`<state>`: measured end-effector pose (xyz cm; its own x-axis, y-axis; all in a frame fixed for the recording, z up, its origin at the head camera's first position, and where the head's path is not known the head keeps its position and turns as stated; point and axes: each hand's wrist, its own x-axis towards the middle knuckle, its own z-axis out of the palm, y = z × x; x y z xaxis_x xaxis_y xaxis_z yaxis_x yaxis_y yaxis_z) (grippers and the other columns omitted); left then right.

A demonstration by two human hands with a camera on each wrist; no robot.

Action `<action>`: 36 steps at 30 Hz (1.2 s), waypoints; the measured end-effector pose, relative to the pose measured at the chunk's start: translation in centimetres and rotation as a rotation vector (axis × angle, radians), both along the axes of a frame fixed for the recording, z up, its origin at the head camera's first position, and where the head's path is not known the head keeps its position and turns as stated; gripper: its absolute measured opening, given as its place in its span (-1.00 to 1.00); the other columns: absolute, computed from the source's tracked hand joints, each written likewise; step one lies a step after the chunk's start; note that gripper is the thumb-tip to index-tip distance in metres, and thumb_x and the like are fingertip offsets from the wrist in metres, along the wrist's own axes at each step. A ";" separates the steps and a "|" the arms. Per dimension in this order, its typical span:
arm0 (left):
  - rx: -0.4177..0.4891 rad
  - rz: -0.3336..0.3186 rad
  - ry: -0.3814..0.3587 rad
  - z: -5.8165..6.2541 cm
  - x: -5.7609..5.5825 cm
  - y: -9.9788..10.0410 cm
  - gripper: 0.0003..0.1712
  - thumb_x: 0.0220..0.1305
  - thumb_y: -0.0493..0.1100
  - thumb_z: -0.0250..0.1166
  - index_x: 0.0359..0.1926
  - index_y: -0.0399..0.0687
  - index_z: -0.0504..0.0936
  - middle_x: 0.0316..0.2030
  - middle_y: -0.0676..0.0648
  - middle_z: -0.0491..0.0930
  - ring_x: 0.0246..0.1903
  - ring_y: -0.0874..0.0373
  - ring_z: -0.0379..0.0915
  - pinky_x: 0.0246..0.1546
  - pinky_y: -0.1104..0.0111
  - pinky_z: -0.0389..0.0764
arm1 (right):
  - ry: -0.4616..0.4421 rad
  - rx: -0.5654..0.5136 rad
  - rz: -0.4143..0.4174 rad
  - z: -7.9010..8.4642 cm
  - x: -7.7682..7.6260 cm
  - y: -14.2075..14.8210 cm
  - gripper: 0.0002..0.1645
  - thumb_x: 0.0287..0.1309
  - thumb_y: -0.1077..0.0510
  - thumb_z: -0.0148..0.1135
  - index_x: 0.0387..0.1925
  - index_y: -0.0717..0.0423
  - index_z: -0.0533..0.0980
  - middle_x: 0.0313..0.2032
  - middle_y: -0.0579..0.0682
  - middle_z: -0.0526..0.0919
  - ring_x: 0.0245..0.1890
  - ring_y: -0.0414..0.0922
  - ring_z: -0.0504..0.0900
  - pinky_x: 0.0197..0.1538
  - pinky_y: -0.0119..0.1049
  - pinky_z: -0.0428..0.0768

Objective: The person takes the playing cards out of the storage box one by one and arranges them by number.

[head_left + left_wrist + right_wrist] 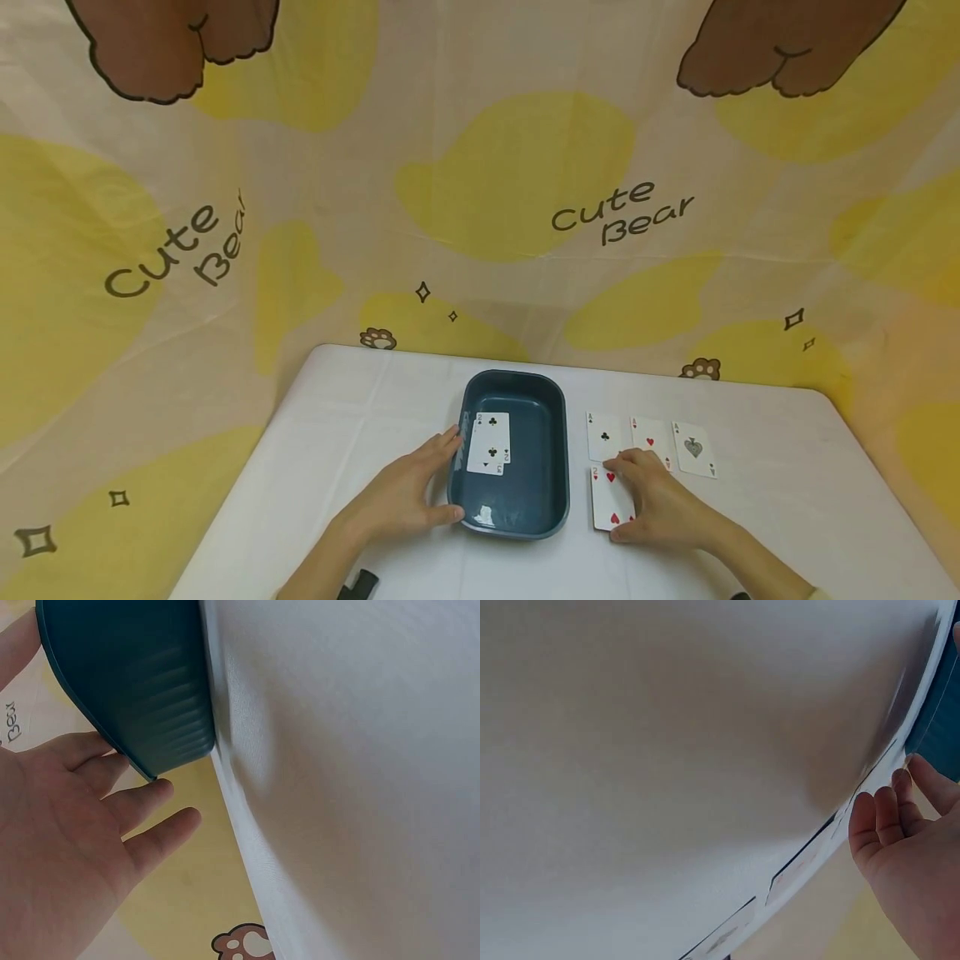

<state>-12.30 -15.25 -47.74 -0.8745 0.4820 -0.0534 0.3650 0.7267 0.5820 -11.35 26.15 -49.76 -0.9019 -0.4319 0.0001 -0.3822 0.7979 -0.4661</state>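
Observation:
My right hand pinches a two of hearts playing card between thumb and fingers, just right of a dark blue tray. The right wrist view shows that card as a thin edge at the fingertips of the right hand. Spread along the tray's left side, my left hand touches the rim with its fingers and thumb; the left wrist view shows the left hand against the tray wall. Inside the tray lies a two of clubs, overlapping another card that is mostly hidden.
Beyond my right hand, an ace of clubs, an ace of hearts and an ace of spades lie face up in a row on the white table. A patterned cloth hangs behind the table.

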 end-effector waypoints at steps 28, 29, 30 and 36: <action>-0.010 -0.005 0.008 -0.1 0.0 0.0 0.12 0.16 0.24 0.51 0.63 0.01 0.23 0.64 0.14 0.05 0.59 -0.02 0.05 0.43 -0.17 0.32 | -0.032 0.022 0.013 -0.3 -0.6 -0.2 0.06 -0.29 -0.15 0.78 0.28 0.18 0.57 0.14 -0.04 0.52 0.13 -0.04 0.42 0.22 0.01 0.59; -0.011 -0.005 0.009 -0.1 0.0 0.0 0.12 0.16 0.24 0.51 0.63 0.01 0.23 0.64 0.14 0.05 0.59 -0.02 0.05 0.43 -0.17 0.32 | -0.032 0.023 0.013 -0.4 -0.6 -0.2 0.06 -0.29 -0.15 0.78 0.28 0.18 0.57 0.14 -0.04 0.52 0.13 -0.04 0.42 0.22 0.01 0.59; -0.012 -0.004 0.009 -0.1 0.0 0.0 0.12 0.16 0.24 0.51 0.63 0.01 0.23 0.64 0.14 0.05 0.59 -0.02 0.06 0.43 -0.17 0.32 | -0.033 0.022 0.012 -0.4 -0.6 -0.2 0.06 -0.29 -0.15 0.78 0.28 0.18 0.56 0.14 -0.04 0.52 0.14 -0.04 0.42 0.22 0.02 0.59; -0.014 -0.001 0.009 -0.1 0.0 0.0 0.13 0.16 0.26 0.50 0.63 0.02 0.23 0.64 0.15 0.05 0.59 -0.04 0.06 0.43 -0.18 0.31 | -0.042 0.035 0.001 -0.4 -0.7 -0.2 0.08 -0.29 -0.18 0.78 0.29 0.15 0.56 0.15 -0.02 0.53 0.14 -0.03 0.44 0.24 0.06 0.59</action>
